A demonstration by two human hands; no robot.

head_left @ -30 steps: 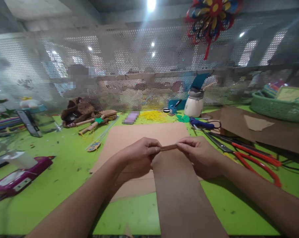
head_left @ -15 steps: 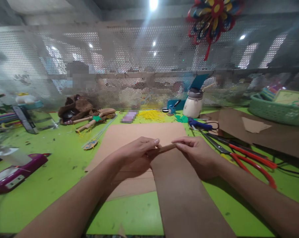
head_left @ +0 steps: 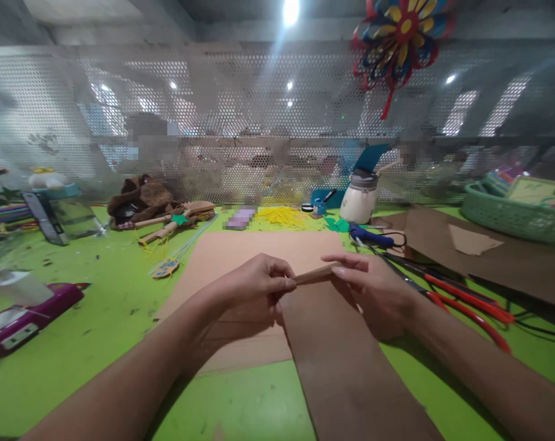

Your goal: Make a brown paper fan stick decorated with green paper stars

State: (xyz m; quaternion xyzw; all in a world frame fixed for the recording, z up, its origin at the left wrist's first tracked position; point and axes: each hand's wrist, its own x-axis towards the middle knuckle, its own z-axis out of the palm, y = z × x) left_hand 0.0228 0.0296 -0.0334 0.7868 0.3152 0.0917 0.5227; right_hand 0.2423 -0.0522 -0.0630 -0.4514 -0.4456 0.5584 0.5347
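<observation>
A long strip of brown paper (head_left: 346,355) runs from the near table edge up to both hands, its far end rolled or folded over into a narrow edge. My left hand (head_left: 263,282) pinches the left end of that edge between thumb and fingers. At the right end, my right hand (head_left: 373,288) grips it with the thumb on top and the index finger stretched behind. Beneath the hands lies a larger sheet of lighter tan paper (head_left: 241,251), flat on the green table (head_left: 245,404).
Right of my right hand lie red-handled scissors (head_left: 475,321) and a blue glue gun (head_left: 373,236). Behind them stand a white bottle (head_left: 358,199) and a green basket (head_left: 502,208). A purple power strip (head_left: 33,321) is at left. Yellow shreds (head_left: 282,216) lie at the back.
My left thumb has come down onto the folded edge and its fingers have curled in more. The right fingers have shifted slightly right along the edge.
</observation>
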